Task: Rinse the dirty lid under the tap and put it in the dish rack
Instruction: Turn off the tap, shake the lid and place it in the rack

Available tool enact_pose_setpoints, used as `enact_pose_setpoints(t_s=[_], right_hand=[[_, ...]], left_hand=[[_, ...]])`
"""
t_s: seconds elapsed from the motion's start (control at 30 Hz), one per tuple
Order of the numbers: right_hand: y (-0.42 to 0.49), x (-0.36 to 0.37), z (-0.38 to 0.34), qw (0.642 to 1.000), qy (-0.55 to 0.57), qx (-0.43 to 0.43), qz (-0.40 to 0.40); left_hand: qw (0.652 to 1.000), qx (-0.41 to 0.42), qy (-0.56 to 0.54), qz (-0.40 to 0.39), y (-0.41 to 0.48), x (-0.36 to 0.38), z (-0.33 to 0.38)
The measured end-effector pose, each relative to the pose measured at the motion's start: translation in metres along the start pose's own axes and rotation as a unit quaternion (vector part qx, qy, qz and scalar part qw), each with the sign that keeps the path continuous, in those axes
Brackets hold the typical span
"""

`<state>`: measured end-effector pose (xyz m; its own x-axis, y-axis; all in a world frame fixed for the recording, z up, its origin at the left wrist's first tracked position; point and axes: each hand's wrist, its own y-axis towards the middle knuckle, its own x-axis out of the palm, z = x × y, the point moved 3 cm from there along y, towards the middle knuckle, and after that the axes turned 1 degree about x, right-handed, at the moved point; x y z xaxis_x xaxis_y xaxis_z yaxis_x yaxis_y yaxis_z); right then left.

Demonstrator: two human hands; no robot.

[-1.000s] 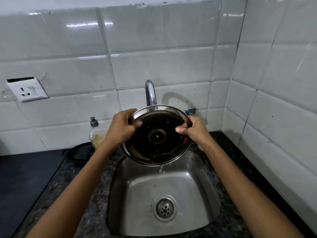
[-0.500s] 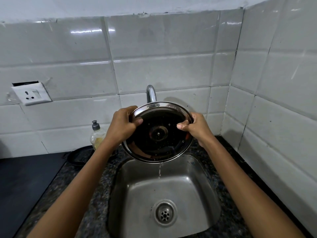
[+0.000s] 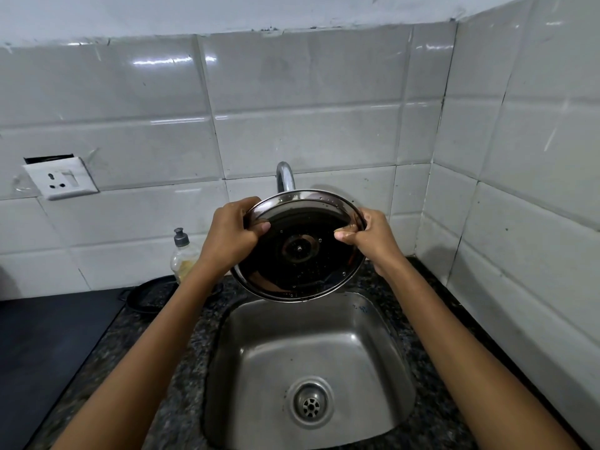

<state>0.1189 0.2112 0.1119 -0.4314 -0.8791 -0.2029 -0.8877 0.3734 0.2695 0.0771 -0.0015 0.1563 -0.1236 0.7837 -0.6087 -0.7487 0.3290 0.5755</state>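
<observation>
A round glass lid (image 3: pixel 300 251) with a steel rim is held upright and tilted over the back of the steel sink (image 3: pixel 246 352), its underside facing me, with water drops on it. My left hand (image 3: pixel 232 235) grips its left rim and my right hand (image 3: pixel 370 237) grips its right rim. The curved tap (image 3: pixel 285 177) rises just behind the lid; its spout is hidden by the lid. I see no water stream. No dish rack is in view.
A soap bottle (image 3: pixel 183 254) stands left of the sink by the tiled wall, with a black pan (image 3: pixel 152 293) beside it. A dark cooktop (image 3: pixel 42 345) lies at the left. A wall socket (image 3: pixel 60 178) sits on the left tiles. The tiled side wall closes off the right.
The lid has been raised slightly and tipped further toward me. The thin trickle that fell from its lower edge has stopped. Both hands keep their grip.
</observation>
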Motion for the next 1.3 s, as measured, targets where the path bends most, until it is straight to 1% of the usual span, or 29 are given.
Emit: enact_pose_setpoints(t_s=[0.5,0.93,1.0,1.07,1.13,1.2,1.27,1.3], right_hand=[[-0.005,-0.006,-0.010,1.000,0.006,-0.011,0.002],[-0.006,-0.013,-0.015,0.999,0.019,-0.038,-0.002],[-0.007,-0.013,-0.010,0.999,0.021,-0.035,-0.007],[-0.008,-0.012,0.002,1.000,0.016,-0.013,-0.022],[-0.012,-0.008,0.019,0.999,-0.017,-0.004,-0.043],[-0.017,-0.002,0.040,0.991,-0.103,-0.014,-0.080],[-0.030,0.009,0.064,0.968,-0.216,-0.030,-0.124],[-0.037,0.016,0.077,0.949,-0.272,-0.038,-0.155]], left_hand=[[1.000,0.020,0.022,0.001,0.000,-0.005,0.013],[0.999,0.025,0.031,0.012,-0.003,-0.008,0.028],[0.999,0.021,0.027,0.011,-0.006,-0.005,0.025],[1.000,0.004,0.015,0.000,-0.012,0.003,0.017],[1.000,-0.023,-0.006,-0.014,-0.024,0.016,0.007],[0.996,-0.074,-0.031,-0.028,-0.039,0.035,-0.010],[0.988,-0.135,-0.063,-0.043,-0.058,0.054,-0.036],[0.981,-0.177,-0.070,-0.039,-0.069,0.063,-0.052]])
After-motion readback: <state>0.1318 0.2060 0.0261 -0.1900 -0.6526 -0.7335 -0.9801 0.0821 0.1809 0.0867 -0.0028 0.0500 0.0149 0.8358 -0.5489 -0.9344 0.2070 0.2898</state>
